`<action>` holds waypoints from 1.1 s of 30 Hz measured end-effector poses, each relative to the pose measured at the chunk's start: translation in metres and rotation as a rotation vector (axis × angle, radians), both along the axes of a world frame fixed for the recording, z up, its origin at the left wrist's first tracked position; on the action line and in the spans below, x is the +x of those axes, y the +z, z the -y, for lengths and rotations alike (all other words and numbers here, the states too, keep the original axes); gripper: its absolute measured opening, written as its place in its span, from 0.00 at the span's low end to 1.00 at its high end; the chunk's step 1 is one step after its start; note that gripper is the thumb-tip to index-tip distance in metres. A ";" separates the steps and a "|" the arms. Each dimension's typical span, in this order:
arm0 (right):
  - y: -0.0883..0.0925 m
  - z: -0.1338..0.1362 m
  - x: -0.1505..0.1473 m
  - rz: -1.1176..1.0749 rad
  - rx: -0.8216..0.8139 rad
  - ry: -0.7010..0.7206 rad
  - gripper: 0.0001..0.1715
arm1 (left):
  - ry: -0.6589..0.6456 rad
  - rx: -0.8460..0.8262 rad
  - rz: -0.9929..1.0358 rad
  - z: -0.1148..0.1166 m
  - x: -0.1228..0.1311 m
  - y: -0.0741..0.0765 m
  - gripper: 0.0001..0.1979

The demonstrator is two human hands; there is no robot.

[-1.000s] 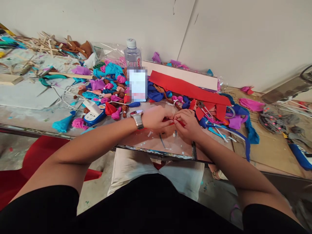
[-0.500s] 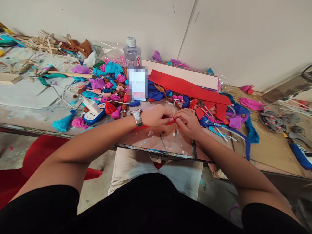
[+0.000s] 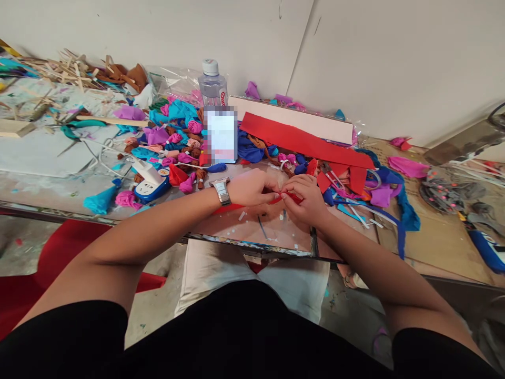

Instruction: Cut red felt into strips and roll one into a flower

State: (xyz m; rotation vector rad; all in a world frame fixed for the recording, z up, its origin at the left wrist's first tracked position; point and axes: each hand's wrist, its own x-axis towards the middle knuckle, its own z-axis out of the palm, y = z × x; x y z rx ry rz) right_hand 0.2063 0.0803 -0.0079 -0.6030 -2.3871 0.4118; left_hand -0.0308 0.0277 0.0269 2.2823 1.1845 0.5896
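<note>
My left hand (image 3: 252, 188), with a metal watch at the wrist, is closed in a pinch on a piece of red crepe-like paper (image 3: 292, 198). Fingertip to fingertip with it, my right hand (image 3: 304, 197) also pinches the red paper, just above the table. Most of the piece is hidden by my fingers. A red strip (image 3: 229, 208) shows beneath my left wrist; whether it is part of the same piece I cannot tell. Beyond my hands lies a long red paper band (image 3: 292, 138) over a heap of coloured scraps.
A bottle (image 3: 213, 84) stands behind a lit phone (image 3: 221, 136). To the left are a power strip (image 3: 152, 187) with a cable, pliers (image 3: 84, 123) and thin wood sticks (image 3: 79, 73). Cardboard (image 3: 437, 237) lies at right. The table's front edge runs below my forearms.
Slightly more red paper shows between the fingers of my right hand. Both hands stay together in almost the same place.
</note>
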 end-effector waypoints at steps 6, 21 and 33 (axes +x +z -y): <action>0.001 -0.002 0.000 -0.053 -0.009 0.012 0.07 | -0.012 -0.044 0.014 0.000 0.001 0.001 0.13; 0.002 -0.006 0.002 -0.070 0.005 -0.052 0.06 | 0.020 -0.205 -0.019 -0.008 -0.009 0.003 0.13; -0.002 -0.010 0.001 -0.131 0.032 -0.041 0.06 | 0.020 -0.191 -0.064 -0.007 -0.009 0.006 0.06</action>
